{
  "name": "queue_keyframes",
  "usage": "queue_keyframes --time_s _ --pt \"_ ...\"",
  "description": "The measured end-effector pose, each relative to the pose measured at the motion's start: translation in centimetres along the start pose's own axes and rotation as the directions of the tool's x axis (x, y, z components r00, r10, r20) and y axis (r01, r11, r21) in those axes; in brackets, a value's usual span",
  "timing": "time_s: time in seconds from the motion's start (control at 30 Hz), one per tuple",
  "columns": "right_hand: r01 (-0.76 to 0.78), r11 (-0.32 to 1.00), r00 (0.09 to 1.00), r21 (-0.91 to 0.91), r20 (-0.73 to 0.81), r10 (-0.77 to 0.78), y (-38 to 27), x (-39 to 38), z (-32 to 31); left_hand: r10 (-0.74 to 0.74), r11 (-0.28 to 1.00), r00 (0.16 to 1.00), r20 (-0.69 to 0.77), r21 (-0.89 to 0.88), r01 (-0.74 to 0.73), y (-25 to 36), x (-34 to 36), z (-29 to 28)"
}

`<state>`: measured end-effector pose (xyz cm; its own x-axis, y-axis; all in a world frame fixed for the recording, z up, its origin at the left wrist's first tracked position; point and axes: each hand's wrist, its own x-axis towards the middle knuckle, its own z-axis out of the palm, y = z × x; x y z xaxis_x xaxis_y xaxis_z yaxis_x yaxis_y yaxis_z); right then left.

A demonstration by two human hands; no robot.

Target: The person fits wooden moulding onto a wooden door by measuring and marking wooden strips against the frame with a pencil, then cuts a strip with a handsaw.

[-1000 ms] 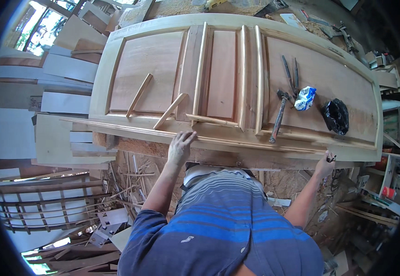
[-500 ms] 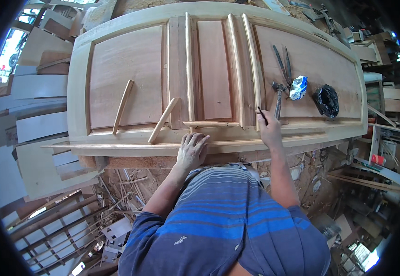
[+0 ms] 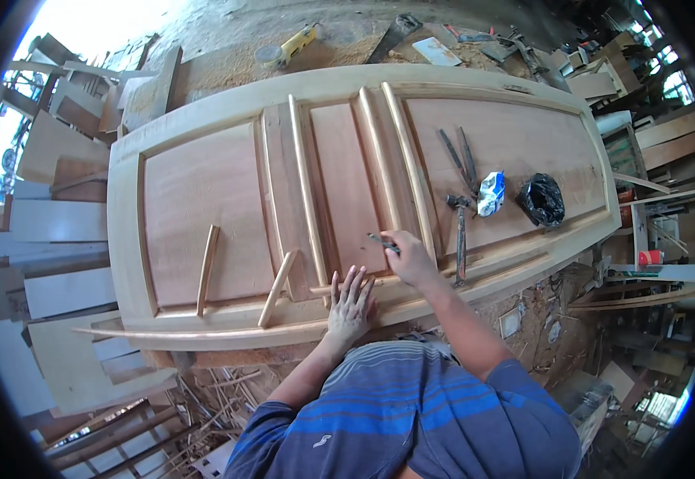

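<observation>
A wooden panelled door [image 3: 128, 215] lies flat in front of me. My left hand [image 3: 350, 311] rests palm down at its near edge, fingers spread, fingertips over a short moulding strip [image 3: 387, 282]. My right hand [image 3: 409, 259] is closed on a dark pencil [image 3: 383, 243], held over the near end of the narrow middle panel [image 3: 347, 176]. Long moulding strips [image 3: 307, 191] run lengthwise beside that panel. Two short loose strips, one [image 3: 207, 271] on the left panel and another [image 3: 278, 289] nearer my left hand, lie slanted. A long thin strip [image 3: 188, 334] lies along the near edge.
On the right panel are a hammer [image 3: 461, 239], dark slim metal tools [image 3: 457, 160], a blue-and-white packet [image 3: 491, 194] and a black plastic bag [image 3: 540, 199]. Beyond the door lies a yellow power tool [image 3: 287, 48]. Boards [image 3: 60, 219] are stacked at left; offcuts litter the floor.
My right hand has moved left with the pencil, from the right-hand moulding to the middle panel. My left hand's fingers have spread onto the short strip. The view has shifted.
</observation>
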<state>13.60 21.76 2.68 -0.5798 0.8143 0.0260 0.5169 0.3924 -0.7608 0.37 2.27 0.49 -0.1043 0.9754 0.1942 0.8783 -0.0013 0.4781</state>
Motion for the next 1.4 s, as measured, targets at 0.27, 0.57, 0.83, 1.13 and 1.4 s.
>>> queue_keyframes --time_s 0.27,0.57,0.83,1.13,1.4 --pt "0.109 0.985 0.981 -0.13 0.174 -0.086 -1.1 4.7 1.5 -0.105 0.995 0.993 0.062 0.004 0.104 -0.3 1.4 0.3" --pt "-0.079 0.992 0.972 0.098 -0.212 0.098 4.3 33.4 -5.4 -0.227 0.973 0.966 0.126 -0.005 0.23 0.1 2.1 0.2" --pt "-0.287 0.866 0.953 -0.41 -0.214 0.215 13.2 61.2 -4.7 -0.25 0.967 0.943 0.218 0.105 0.232 0.4 1.1 1.0" --pt "-0.549 0.725 0.819 -0.415 -0.094 0.566 16.6 70.3 -3.0 -0.224 0.953 0.944 0.241 0.255 0.161 -0.4 0.7 1.7" --pt "-0.512 0.749 0.85 -0.42 -0.125 0.511 19.1 70.0 -1.7 -0.237 0.958 0.925 0.297 0.232 0.171 -0.2 0.4 2.2"
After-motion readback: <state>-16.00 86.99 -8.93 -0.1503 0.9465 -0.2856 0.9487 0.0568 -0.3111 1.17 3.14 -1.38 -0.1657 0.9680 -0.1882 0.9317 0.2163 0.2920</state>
